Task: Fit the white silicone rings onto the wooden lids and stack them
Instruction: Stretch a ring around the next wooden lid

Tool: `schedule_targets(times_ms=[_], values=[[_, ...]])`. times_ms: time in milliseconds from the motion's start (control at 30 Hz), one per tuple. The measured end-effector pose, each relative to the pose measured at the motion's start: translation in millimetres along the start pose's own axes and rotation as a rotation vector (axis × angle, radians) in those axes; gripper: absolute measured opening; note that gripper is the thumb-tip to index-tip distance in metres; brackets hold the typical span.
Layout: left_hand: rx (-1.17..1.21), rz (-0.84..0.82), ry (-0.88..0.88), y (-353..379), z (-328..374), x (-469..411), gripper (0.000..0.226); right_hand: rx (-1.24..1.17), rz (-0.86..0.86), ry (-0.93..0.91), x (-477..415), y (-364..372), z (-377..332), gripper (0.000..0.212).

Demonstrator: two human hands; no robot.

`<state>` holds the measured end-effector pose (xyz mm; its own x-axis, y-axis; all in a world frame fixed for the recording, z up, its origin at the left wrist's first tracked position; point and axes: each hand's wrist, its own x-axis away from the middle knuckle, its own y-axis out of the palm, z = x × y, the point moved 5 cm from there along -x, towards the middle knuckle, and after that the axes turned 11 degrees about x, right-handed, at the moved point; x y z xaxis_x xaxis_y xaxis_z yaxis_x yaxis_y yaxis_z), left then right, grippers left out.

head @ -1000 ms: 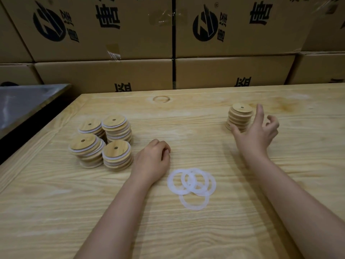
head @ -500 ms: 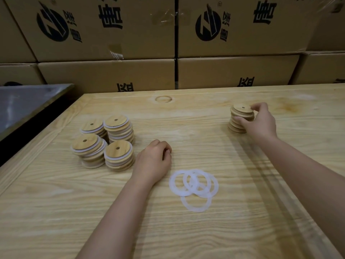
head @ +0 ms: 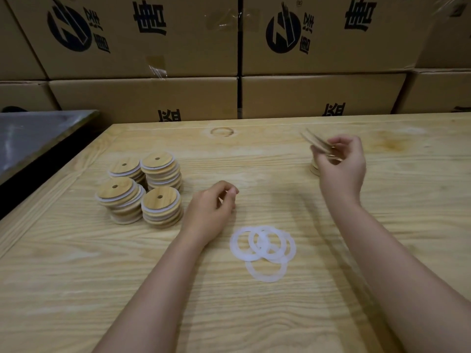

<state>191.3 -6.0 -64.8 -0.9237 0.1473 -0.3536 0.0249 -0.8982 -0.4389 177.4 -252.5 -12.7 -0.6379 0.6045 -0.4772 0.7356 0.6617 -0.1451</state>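
Pinching a tilted wooden lid point(head: 314, 141) by its rim, our right hand point(head: 341, 166) hovers at three o'clock. Our left hand point(head: 209, 212) rests loosely curled, holding nothing. The silicone rings point(head: 262, 248) at five o'clock look light and floppy, so we'd lift one by its band. Ringed stacks point(head: 142, 187) sit at nine o'clock. The cardboard boxes point(head: 142, 95) are shut, contents unseen.

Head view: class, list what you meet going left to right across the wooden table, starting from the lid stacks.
Stacks of ringed lids → left hand, resting on the table → loose white silicone rings → right hand, gripping a wooden lid.
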Motion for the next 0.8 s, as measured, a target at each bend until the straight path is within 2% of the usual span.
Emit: schedule_targets(times_ms=[67, 133, 233, 267, 333, 400, 500, 567, 633, 667, 800], values=[[0.394, 0.058, -0.095, -2.2, -0.9, -1.4, 0.022, 0.009, -0.115, -0.07, 22.7, 13.4, -11.1, 0.034], [0.669, 0.039, -0.199, -0.7, -1.6, -1.8, 0.032, 0.083, -0.231, -0.182, 45.3, 26.7, -21.5, 0.035], [0.796, -0.104, -0.281, 4.9, 2.6, -1.3, 0.057, 0.214, -0.351, -0.388, 72.6, 42.1, -30.0, 0.028], [0.808, -0.14, -0.285, 6.2, 3.1, -1.0, 0.059, 0.259, -0.379, -0.463, 80.2, 46.2, -31.3, 0.028], [0.827, -0.173, -0.287, 6.2, 3.2, 0.0, 0.045, 0.317, -0.407, -0.578, 90.8, 52.1, -32.1, 0.028], [0.837, -0.169, -0.292, 5.3, 2.7, 0.9, 0.035, 0.316, -0.426, -0.614, 92.3, 54.4, -30.5, 0.029], [0.843, -0.149, -0.318, 5.7, 1.7, 0.6, 0.025, 0.253, -0.554, -0.522, 84.6, 55.3, -19.3, 0.045], [0.868, -0.105, -0.348, 4.8, -0.9, -0.3, 0.018, 0.197, -0.659, -0.328, 76.4, 52.5, -6.5, 0.057], [0.908, -0.051, -0.376, 2.1, -4.4, -1.5, 0.014, 0.168, -0.792, -0.152, 70.1, 49.7, 8.7, 0.049], [0.914, -0.039, -0.377, 1.6, -5.9, -2.0, 0.014, 0.199, -0.877, -0.13, 68.9, 48.8, 14.4, 0.041], [0.854, -0.072, -0.339, 3.8, -5.4, -2.1, 0.013, 0.347, -1.175, -0.231, 75.7, 49.7, 20.3, 0.022]])
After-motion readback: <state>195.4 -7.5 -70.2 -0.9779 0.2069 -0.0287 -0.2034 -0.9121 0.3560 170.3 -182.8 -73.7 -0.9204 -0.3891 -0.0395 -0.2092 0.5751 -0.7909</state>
